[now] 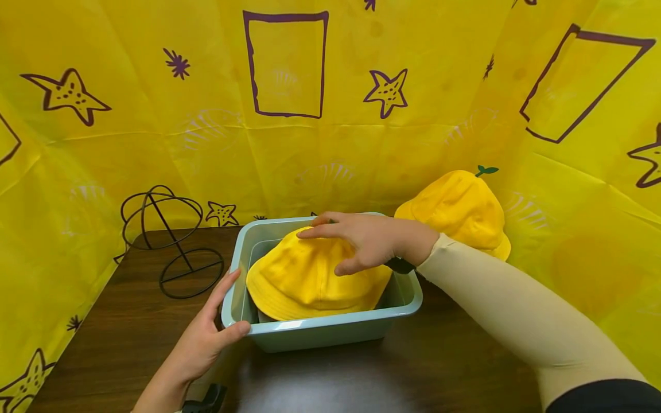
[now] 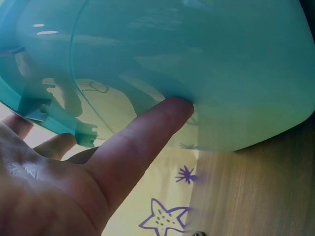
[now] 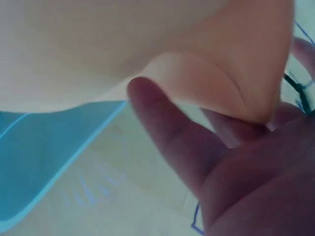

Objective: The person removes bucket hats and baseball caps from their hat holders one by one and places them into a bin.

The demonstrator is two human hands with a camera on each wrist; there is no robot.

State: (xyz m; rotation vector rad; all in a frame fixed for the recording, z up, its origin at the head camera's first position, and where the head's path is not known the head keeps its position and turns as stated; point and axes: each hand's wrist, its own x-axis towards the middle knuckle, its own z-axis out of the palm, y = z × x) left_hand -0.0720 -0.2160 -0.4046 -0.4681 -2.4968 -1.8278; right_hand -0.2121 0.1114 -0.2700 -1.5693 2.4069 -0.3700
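Observation:
A yellow brimmed hat (image 1: 310, 281) sits inside a light blue plastic basin (image 1: 335, 327), brim toward the front. My right hand (image 1: 369, 238) lies over its crown with fingers stretched out and the thumb apart. In the right wrist view, the thumb (image 3: 162, 118) is against the hat fabric (image 3: 187, 78), and a green sprout (image 3: 300, 93) shows near the other fingers. At the basin's front left corner, my left hand (image 1: 206, 338) rests its thumb on the front rim and its fairly straight fingers along the left side. The left wrist view shows a digit (image 2: 147, 132) touching the basin's outer wall (image 2: 206, 59).
A second yellow hat (image 1: 454, 212) with a green sprout stands behind the basin at the right. On the left is a black wire hat stand (image 1: 181, 252). The dark wooden table (image 1: 129, 321) is backed by a yellow sheet (image 1: 320, 155) with purple drawings.

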